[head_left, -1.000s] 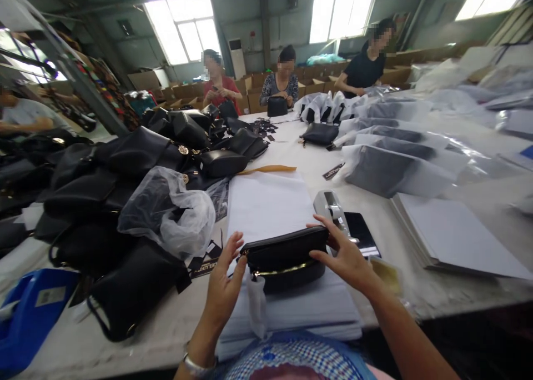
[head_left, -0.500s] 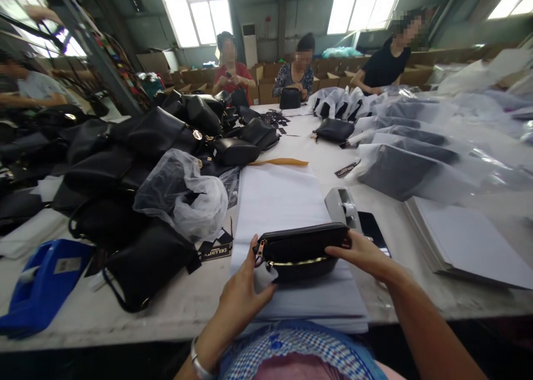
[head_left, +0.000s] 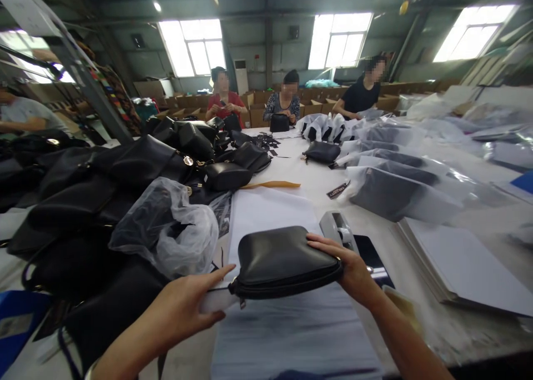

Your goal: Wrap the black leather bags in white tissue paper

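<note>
My right hand (head_left: pixel 352 266) grips the right end of a black zip pouch (head_left: pixel 287 258), with its fingers on top. The pouch's smooth face is turned up and its zipped edge is towards me. At the pouch's left end my left hand (head_left: pixel 187 305) is open, thumb and forefinger stretched wide apart. A small white wrapping (head_left: pixel 219 301) and a thin dark cord lie in the gap between them. A zip pull (head_left: pixel 242 303) hangs below that end. Under the pouch lies a stack of white paper (head_left: pixel 291 335).
Black bags (head_left: pixel 104 185) are heaped at left, with a crumpled clear plastic bag (head_left: pixel 166 230) in front. A grey tape dispenser (head_left: pixel 333 224), a phone (head_left: pixel 372 255) and a pile of white boards (head_left: pixel 462 258) lie at right. Wrapped bags (head_left: pixel 395 191) stand behind; several people work beyond.
The pouch has turned over from its gold-zipped side to its smooth face. My left hand has shifted left and its fingers have spread away from the pouch. The view has tilted upward.
</note>
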Demonstrator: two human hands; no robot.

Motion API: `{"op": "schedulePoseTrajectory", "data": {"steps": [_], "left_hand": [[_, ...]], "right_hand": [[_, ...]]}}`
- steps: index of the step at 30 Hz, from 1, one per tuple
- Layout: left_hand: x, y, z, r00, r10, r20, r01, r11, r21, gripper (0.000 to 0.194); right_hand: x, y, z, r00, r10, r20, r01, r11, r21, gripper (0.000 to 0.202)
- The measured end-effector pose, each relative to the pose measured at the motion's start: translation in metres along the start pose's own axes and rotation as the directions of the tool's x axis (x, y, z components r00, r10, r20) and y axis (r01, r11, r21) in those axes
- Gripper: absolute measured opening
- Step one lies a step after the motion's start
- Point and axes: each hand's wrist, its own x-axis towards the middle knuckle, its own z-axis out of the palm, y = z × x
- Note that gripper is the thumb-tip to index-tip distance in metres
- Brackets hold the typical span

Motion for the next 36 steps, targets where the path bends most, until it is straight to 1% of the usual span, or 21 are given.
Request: {"op": "schedulePoseTrajectory", "data": {"steps": [1, 3, 5, 8, 10, 12, 14, 15, 16, 17, 19, 21, 23, 25, 27, 29, 30, 31, 33, 35, 36], "left_hand": [[0.007, -0.004, 0.001, 1.000, 0.005, -0.016, -0.004, 0.996, 0.092, 0.074], [0.023, -0.010, 0.009, 0.999, 0.031, 0.035, -0.038, 0.972, 0.233, 0.077], [0.036, -0.013, 0.021, 0.998, 0.012, 0.060, -0.030, 0.954, 0.297, 0.078], [0.045, -0.015, 0.043, 0.980, -0.025, 0.198, -0.039, 0.950, 0.311, 0.079], [0.045, -0.020, 0.054, 0.956, -0.056, 0.287, -0.037, 0.950, 0.309, 0.081], [0.041, -0.029, 0.058, 0.935, -0.088, 0.344, -0.020, 0.954, 0.299, 0.082], [0.039, -0.036, 0.058, 0.933, -0.083, 0.351, -0.006, 0.969, 0.246, 0.079], [0.039, -0.038, 0.058, 0.943, -0.059, 0.327, -0.008, 0.980, 0.198, 0.074], [0.040, -0.038, 0.059, 0.961, -0.024, 0.276, -0.016, 0.990, 0.142, 0.067], [0.042, -0.035, 0.061, 0.980, 0.013, 0.199, -0.030, 0.996, 0.085, 0.061], [0.051, -0.021, 0.073, 0.998, 0.067, 0.009, -0.067, 0.998, -0.003, 0.056], [0.062, -0.002, 0.093, 0.984, 0.105, -0.144, -0.112, 0.993, -0.042, 0.062], [0.072, 0.012, 0.117, 0.972, 0.132, -0.195, -0.142, 0.989, -0.040, 0.070], [0.077, 0.018, 0.137, 0.967, 0.155, -0.203, -0.162, 0.987, -0.017, 0.073], [0.080, 0.016, 0.149, 0.963, 0.174, -0.208, -0.175, 0.984, 0.010, 0.073], [0.083, 0.010, 0.153, 0.960, 0.192, -0.206, -0.190, 0.981, 0.027, 0.074], [0.085, 0.007, 0.152, 0.960, 0.198, -0.200, -0.196, 0.980, 0.032, 0.074], [0.087, 0.004, 0.151, 0.960, 0.202, -0.195, -0.199, 0.979, 0.036, 0.075], [0.090, 0.003, 0.148, 0.960, 0.207, -0.187, -0.203, 0.978, 0.041, 0.075], [0.089, 0.004, 0.147, 0.960, 0.208, -0.186, -0.203, 0.978, 0.047, 0.075], [0.088, 0.005, 0.147, 0.961, 0.206, -0.186, -0.200, 0.978, 0.050, 0.075]], "right_hand": [[0.004, 0.008, 0.007, 0.998, -0.048, -0.039, 0.047, 0.998, -0.031, 0.037], [0.009, 0.029, 0.020, 0.990, -0.116, -0.086, 0.109, 0.991, -0.079, 0.041], [0.008, 0.050, 0.032, 0.989, -0.113, -0.090, 0.104, 0.989, -0.107, 0.045], [-0.006, 0.071, 0.042, 0.998, -0.007, -0.070, -0.002, 0.992, -0.128, 0.049], [-0.018, 0.076, 0.043, 0.992, 0.092, -0.083, -0.101, 0.988, -0.118, 0.049], [-0.028, 0.074, 0.041, 0.973, 0.201, -0.115, -0.209, 0.975, -0.069, 0.043], [-0.035, 0.069, 0.040, 0.940, 0.319, -0.121, -0.319, 0.948, 0.021, 0.039], [-0.037, 0.066, 0.041, 0.924, 0.368, -0.104, -0.363, 0.930, 0.063, 0.042], [-0.037, 0.063, 0.042, 0.913, 0.401, -0.080, -0.394, 0.915, 0.087, 0.049], [-0.037, 0.060, 0.043, 0.908, 0.414, -0.057, -0.409, 0.909, 0.084, 0.056], [-0.034, 0.056, 0.048, 0.923, 0.384, -0.030, -0.384, 0.923, 0.003, 0.064], [-0.031, 0.052, 0.050, 0.946, 0.321, -0.029, -0.323, 0.942, -0.096, 0.064], [-0.032, 0.045, 0.046, 0.962, 0.271, -0.034, -0.273, 0.947, -0.172, 0.060], [-0.038, 0.036, 0.033, 0.970, 0.224, -0.096, -0.242, 0.930, -0.277, 0.049], [-0.051, 0.028, 0.010, 0.959, 0.145, -0.245, -0.240, 0.876, -0.418, 0.036], [-0.071, 0.024, -0.017, 0.915, 0.047, -0.401, -0.283, 0.783, -0.554, 0.030], [-0.084, 0.025, -0.029, 0.894, 0.015, -0.448, -0.319, 0.724, -0.611, 0.030], [-0.096, 0.028, -0.039, 0.881, 0.002, -0.473, -0.358, 0.657, -0.663, 0.032], [-0.118, 0.039, -0.053, 0.873, 0.037, -0.486, -0.436, 0.507, -0.744, 0.041], [-0.130, 0.055, -0.058, 0.870, 0.117, -0.480, -0.486, 0.375, -0.789, 0.049], [-0.132, 0.062, -0.058, 0.870, 0.152, -0.470, -0.493, 0.331, -0.805, 0.051]]}}
